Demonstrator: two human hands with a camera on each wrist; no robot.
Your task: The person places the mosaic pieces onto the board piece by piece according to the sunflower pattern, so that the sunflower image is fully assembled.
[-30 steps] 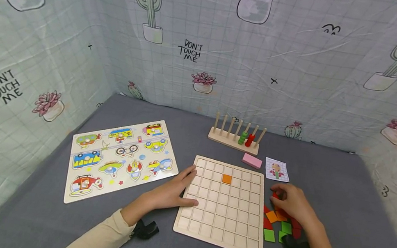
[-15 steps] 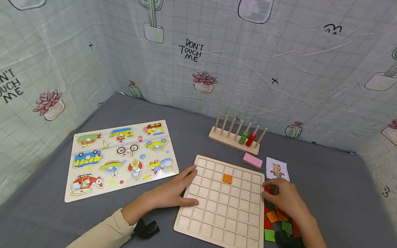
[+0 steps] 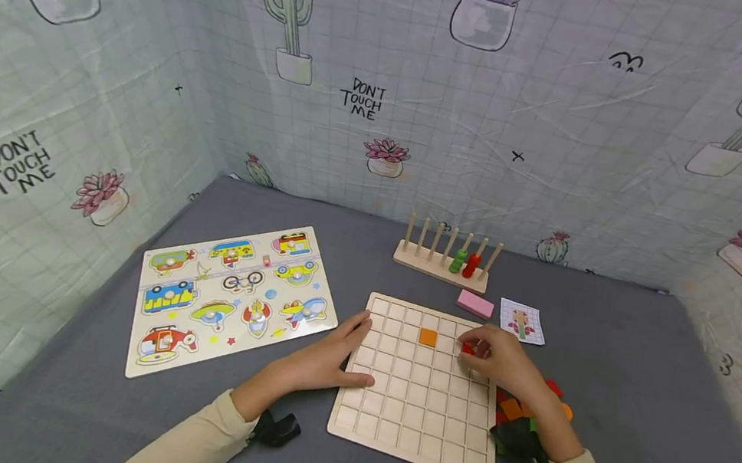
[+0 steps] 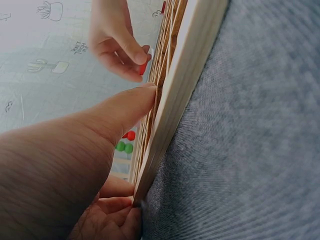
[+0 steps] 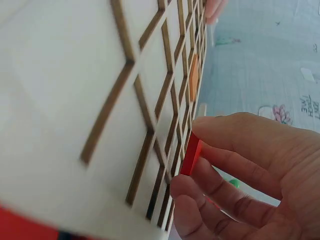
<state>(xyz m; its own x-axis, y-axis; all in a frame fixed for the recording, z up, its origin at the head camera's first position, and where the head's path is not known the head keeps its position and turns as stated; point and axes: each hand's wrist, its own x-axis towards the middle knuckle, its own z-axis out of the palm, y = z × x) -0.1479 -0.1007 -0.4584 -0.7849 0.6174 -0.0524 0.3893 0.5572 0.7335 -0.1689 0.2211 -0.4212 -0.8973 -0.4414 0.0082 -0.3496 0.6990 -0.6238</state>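
The wooden grid board lies flat at the front of the table. One orange square tile sits in a cell of its second row. My left hand rests along the board's left edge, thumb over the grid and fingers spread at the far part of that edge. Over the board's upper right, my right hand pinches a red square tile between thumb and fingers. In the right wrist view this tile stands tilted, close over the grid cells.
Loose red, orange and green tiles lie right of the board, partly under the right wrist. A pattern card, pink block and peg rack with beads stand behind. A vehicle puzzle lies left.
My right hand has moved left from the loose tiles to over the board, carrying the red tile. The left hand keeps its place on the board's edge.
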